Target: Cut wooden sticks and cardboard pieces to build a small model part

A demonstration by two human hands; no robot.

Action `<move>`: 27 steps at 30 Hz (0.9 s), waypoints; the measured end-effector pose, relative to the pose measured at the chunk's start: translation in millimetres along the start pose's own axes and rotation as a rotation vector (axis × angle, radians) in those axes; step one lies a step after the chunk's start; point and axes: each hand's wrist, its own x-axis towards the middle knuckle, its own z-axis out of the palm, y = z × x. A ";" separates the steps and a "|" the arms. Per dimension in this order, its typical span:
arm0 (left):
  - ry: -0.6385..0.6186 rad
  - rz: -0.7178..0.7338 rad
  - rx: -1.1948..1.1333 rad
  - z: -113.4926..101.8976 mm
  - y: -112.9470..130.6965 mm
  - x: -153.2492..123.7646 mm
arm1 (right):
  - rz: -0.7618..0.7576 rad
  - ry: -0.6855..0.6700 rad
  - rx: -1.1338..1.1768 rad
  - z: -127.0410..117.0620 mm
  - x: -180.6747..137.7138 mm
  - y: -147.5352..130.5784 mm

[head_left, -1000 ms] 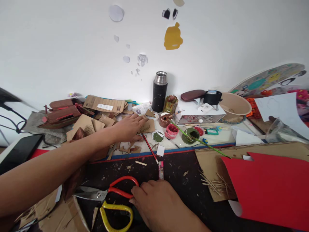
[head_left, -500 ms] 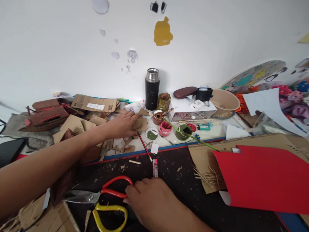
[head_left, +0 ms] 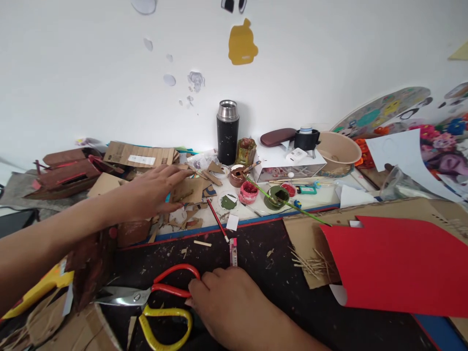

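Note:
Over the pile of cardboard scraps, my left hand (head_left: 155, 191) is open, fingers stretched to the right. Beneath and beside its fingers lies a brown cardboard piece (head_left: 192, 189); whether they touch is unclear. My right hand (head_left: 226, 297) rests on the dark tabletop with fingers curled down and fingertips hidden. Its thumb side is by the red handle of large scissors (head_left: 141, 296), which lie with blades to the left and a second, yellow handle. Just beyond its knuckles a narrow pink-and-white item (head_left: 233, 251) sticks out, and a red pencil (head_left: 217, 220) lies past that.
Paint pots, such as a pink one (head_left: 248, 192) and a green one (head_left: 276, 197), stand along the back beside a black flask (head_left: 227, 134). Red paper (head_left: 395, 265) lies on cardboard at right. A brown painted piece (head_left: 89, 263) and yellow object (head_left: 40, 290) are at left.
My left hand has drawn back to the left, uncovering more of the cardboard piece. The yellow object at lower left has come into view. My right hand stays in place.

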 end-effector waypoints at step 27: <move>-0.102 -0.067 -0.056 29.2 39.1 -52.9 | 0.023 -0.007 0.007 -1.7 -1.0 -2.1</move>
